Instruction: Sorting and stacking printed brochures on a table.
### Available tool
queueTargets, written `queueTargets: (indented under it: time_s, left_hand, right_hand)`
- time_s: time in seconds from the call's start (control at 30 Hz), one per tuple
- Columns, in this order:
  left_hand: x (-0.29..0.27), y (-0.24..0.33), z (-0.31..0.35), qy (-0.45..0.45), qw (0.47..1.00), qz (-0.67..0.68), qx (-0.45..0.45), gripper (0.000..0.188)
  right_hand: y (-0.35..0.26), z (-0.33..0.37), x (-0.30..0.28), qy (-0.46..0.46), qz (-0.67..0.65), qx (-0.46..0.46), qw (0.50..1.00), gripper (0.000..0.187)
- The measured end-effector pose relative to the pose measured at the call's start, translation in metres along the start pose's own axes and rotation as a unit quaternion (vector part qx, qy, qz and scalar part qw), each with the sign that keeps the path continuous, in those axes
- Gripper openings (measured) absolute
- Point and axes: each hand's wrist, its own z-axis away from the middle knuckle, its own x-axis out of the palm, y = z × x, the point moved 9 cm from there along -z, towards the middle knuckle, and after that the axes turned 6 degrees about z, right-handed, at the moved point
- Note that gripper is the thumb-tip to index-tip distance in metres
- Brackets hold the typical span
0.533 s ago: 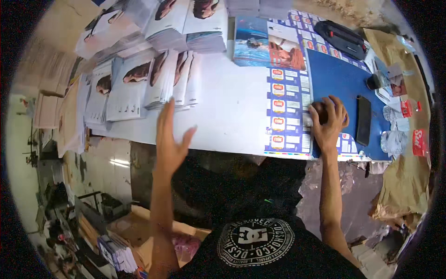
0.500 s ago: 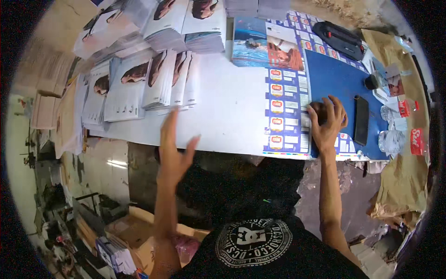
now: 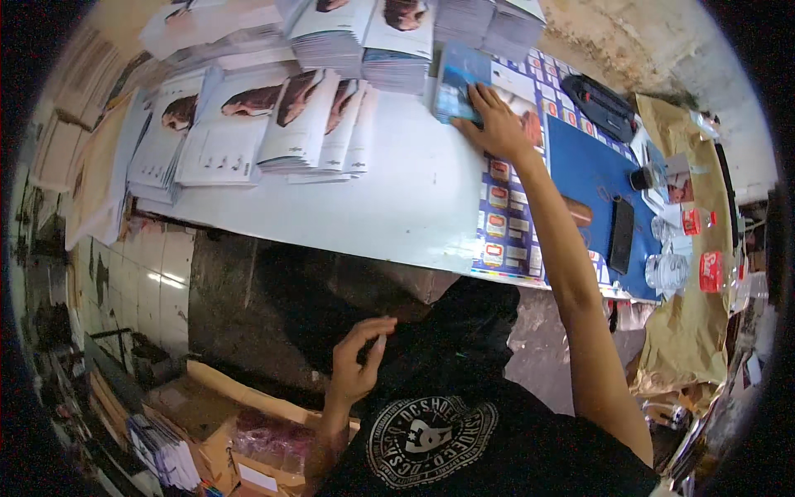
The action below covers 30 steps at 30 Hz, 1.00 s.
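Note:
Stretched across the table, my right hand point(image 3: 497, 120) lies with its fingers spread over a stack of blue printed leaflets point(image 3: 458, 74). Its fingertips touch the top sheet; whether any sheet is pinched cannot be seen. My left hand point(image 3: 356, 364) hangs in front of the table, near my shirt, fingers loosely curled and thumb apart, nothing visible in it. A smooth brown rounded object point(image 3: 578, 212) rests on the blue board point(image 3: 571, 153), partly behind my right forearm. Folded white leaflets with a brown picture point(image 3: 298, 116) stand in overlapping piles left of the bare white tabletop point(image 3: 397, 199).
Taller leaflet stacks point(image 3: 397, 62) line the back. At the right are a black phone-like slab point(image 3: 621, 236), eyeglasses point(image 3: 609, 195), a dark cup point(image 3: 644, 177), plastic bottles point(image 3: 667, 272) and a black case point(image 3: 598, 108). A cardboard box point(image 3: 265, 447) sits below, at left.
My right hand has left the brown object and reached up-left onto the blue leaflets. My left hand has dropped from the table edge toward my body. The view has shifted slightly.

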Motion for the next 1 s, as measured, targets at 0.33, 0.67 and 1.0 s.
queueTargets:
  time_s: [0.33, 0.67, 1.0]
  left_hand:
    - [0.016, -0.08, -0.055, 0.045, 0.957, 0.235, -0.162, 0.038]
    - [0.009, 0.032, -0.094, 0.073, 0.994, 0.074, -0.031, 0.04]
    - [0.02, -0.003, -0.09, 0.08, 0.912, 0.375, -0.147, 0.066]
  right_hand:
    - [-0.196, 0.206, -0.116, -0.328, -0.251, -0.135, 0.901, 0.079]
    - [-0.043, 0.221, -0.074, -0.127, -0.651, 0.401, 0.632, 0.049]
    - [-0.04, 0.207, -0.07, -0.137, -0.716, 0.441, 0.524, 0.074]
